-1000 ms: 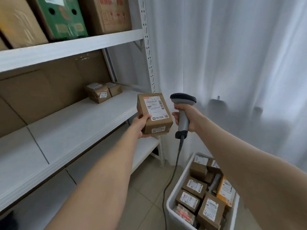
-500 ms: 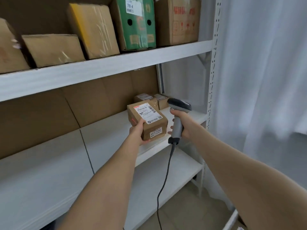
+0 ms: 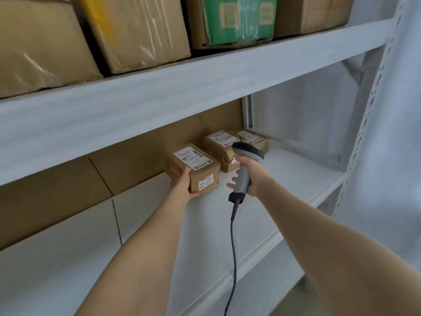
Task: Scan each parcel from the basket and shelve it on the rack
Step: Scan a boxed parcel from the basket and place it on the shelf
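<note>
Cardboard parcel (image 3: pixel 193 167), a small brown rectangular box, sits at the back of the white middle shelf (image 3: pixel 296 179) of the rack, close to the brown cardboard backing (image 3: pixel 68 190); whether its base is fully down on the board cannot be told. A white printed label covers its top, a smaller sticker is on its near face, and a faint red glow marks its left side. The left hand (image 3: pixel 182 185) cups the parcel's near left corner and holds it.

The right hand (image 3: pixel 249 176) is wrapped round the smooth grey handle of a barcode scanner (image 3: pixel 246 151), whose dark rounded head is uppermost and angled toward the shelf. Its dark cable (image 3: pixel 233 247) hangs down between the two forearms.

Just right of the held parcel, two more small labelled boxes stand against the backing: the nearer one (image 3: pixel 218 142) partly behind the scanner head, the farther one (image 3: pixel 252 137) beside it.

On the upper shelf (image 3: pixel 205 87) stand larger cartons: two plain brown ones wrapped in glossy clear tape (image 3: pixel 38 46), one with a yellow patch (image 3: pixel 136 30), then a green printed box (image 3: pixel 237 19) and another brown carton (image 3: pixel 312 12). A perforated white metal upright (image 3: pixel 373 99) frames the rack's right end, with a pale curtain (image 3: pixel 401 156) beyond.
</note>
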Demonstrator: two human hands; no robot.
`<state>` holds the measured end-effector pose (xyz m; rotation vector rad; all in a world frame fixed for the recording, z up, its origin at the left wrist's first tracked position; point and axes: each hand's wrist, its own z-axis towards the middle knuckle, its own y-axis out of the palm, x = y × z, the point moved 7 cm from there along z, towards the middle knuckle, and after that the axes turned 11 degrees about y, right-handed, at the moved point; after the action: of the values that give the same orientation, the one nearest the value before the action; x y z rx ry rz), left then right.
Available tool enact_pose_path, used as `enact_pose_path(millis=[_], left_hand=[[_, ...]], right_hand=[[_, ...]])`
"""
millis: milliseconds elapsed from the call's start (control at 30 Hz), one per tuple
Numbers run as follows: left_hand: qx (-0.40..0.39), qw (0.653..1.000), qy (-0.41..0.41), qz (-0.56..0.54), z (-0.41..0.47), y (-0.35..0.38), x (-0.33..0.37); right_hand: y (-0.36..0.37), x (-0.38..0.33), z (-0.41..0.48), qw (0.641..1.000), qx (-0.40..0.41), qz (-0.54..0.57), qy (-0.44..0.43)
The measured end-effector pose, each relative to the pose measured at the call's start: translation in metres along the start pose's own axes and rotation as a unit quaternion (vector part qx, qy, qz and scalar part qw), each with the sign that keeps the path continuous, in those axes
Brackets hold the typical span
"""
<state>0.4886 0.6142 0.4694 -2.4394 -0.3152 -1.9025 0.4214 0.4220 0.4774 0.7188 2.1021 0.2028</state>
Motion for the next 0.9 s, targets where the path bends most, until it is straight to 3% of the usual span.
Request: enact_pose_path(millis=[267, 667, 767, 900], left_hand=[[-0.036, 0.999, -0.031, -0.004, 0.054, 0.040, -0.012], [0.005, 0.999, -0.022, 0.032, 0.093, 0.055, -0.017], [0.014, 0.999, 0.001, 0.050, 0.091, 0.054, -0.012], [0.087, 0.979, 0.074, 0.170, 0.092, 0.046, 0.000]], right_hand=[[-0.003, -0.017, 0.063, 0.999, 0.027, 0.029, -0.004], [-0.013, -0.028, 0.087, 0.998, 0.020, 0.051, -0.012], [-0.020, -0.029, 0.082, 0.997, 0.025, 0.066, -0.015], [-0.029, -0.031, 0.064, 0.997, 0.009, 0.080, -0.020]])
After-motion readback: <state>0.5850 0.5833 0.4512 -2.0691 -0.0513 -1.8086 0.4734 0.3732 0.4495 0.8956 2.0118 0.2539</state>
